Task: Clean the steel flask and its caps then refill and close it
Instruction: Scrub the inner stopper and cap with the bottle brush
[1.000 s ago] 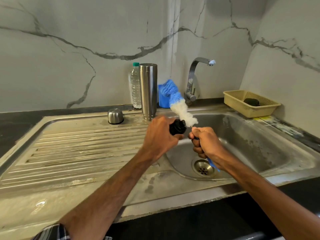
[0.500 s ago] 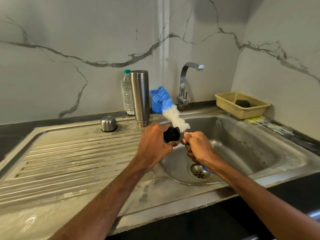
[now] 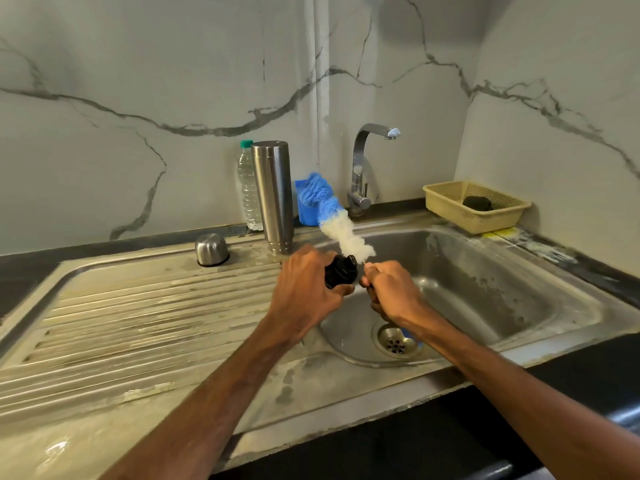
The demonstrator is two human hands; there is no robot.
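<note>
My left hand (image 3: 304, 289) grips a black inner cap (image 3: 341, 271) over the left edge of the sink basin. My right hand (image 3: 389, 292) holds the handle of a bottle brush (image 3: 343, 233) whose white and blue bristles stick up and back, right beside the cap. The steel flask (image 3: 272, 195) stands upside down on the drainboard at the back. A rounded steel outer cap (image 3: 211, 249) sits on the drainboard to its left.
A plastic water bottle (image 3: 247, 192) stands behind the flask, a blue container (image 3: 306, 206) next to it. The tap (image 3: 363, 168) rises behind the basin (image 3: 502, 289). A beige basket (image 3: 476, 206) with a dark scrubber sits at the back right. The ridged drainboard (image 3: 138, 323) spreads left.
Both hands stay together over the sink with cap and brush; the brush has shifted slightly against the cap. The camera view has drifted a little.
</note>
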